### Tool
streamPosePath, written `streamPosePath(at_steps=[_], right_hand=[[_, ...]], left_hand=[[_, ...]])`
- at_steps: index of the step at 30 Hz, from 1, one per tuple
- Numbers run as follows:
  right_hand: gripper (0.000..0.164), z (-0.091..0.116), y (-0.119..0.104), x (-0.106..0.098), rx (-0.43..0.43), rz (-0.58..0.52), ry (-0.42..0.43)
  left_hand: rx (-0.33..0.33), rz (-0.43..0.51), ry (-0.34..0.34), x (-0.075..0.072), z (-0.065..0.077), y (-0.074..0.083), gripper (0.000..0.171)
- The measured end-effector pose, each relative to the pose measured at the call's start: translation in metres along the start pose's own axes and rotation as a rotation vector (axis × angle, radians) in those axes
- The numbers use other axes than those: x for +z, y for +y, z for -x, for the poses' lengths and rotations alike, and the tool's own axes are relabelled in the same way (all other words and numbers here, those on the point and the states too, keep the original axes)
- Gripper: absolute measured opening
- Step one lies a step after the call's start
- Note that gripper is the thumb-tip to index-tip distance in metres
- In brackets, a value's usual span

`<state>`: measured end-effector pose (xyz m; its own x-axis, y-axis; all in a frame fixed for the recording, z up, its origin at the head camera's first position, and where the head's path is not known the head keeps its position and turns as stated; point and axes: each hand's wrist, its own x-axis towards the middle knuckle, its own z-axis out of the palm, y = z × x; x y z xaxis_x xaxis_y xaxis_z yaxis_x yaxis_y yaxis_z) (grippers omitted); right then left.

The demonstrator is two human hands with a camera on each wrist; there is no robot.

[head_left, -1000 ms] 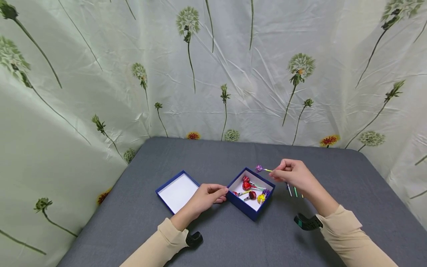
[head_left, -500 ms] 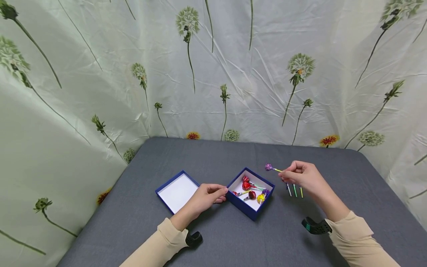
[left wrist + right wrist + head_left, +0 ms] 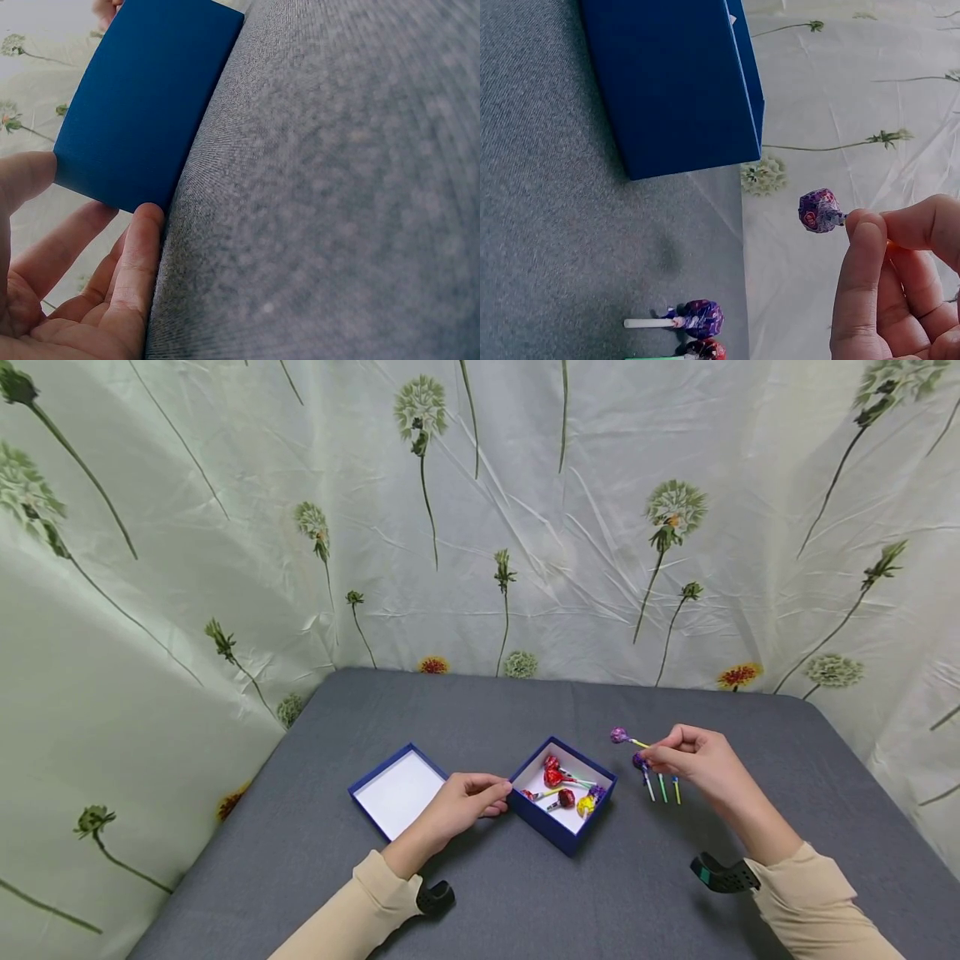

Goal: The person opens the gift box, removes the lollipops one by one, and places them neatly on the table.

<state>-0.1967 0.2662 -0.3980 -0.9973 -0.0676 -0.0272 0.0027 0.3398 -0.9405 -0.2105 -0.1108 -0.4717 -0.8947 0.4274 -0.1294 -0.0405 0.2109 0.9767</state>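
My right hand pinches a purple-wrapped lollipop by its yellow stick, thumb against fingertips, in the air right of the box. Just below that hand, several lollipops lie in a row on the table, one purple-wrapped with a white stick. Their heads are partly hidden by the hand in the head view. A blue open-topped box holds several lollipops, including a red one and a yellow one. My left hand holds the box's left corner between thumb and fingers.
A shallow blue lid with a white inside lies left of the box, partly behind my left hand. The grey table ends at a floral curtain at the back.
My right hand has carried the purple lollipop rightward, away from above the box edge to over the row of lollipops. The left hand and box have stayed still.
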Motion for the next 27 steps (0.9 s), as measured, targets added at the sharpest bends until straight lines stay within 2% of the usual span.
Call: streamPosePath(at_steps=[27], right_hand=[[0.017,0.010,0.018,-0.018,-0.015,-0.100,0.050]], left_hand=[[0.002,-0.011,0.005,0.000,0.000,0.001,0.036]])
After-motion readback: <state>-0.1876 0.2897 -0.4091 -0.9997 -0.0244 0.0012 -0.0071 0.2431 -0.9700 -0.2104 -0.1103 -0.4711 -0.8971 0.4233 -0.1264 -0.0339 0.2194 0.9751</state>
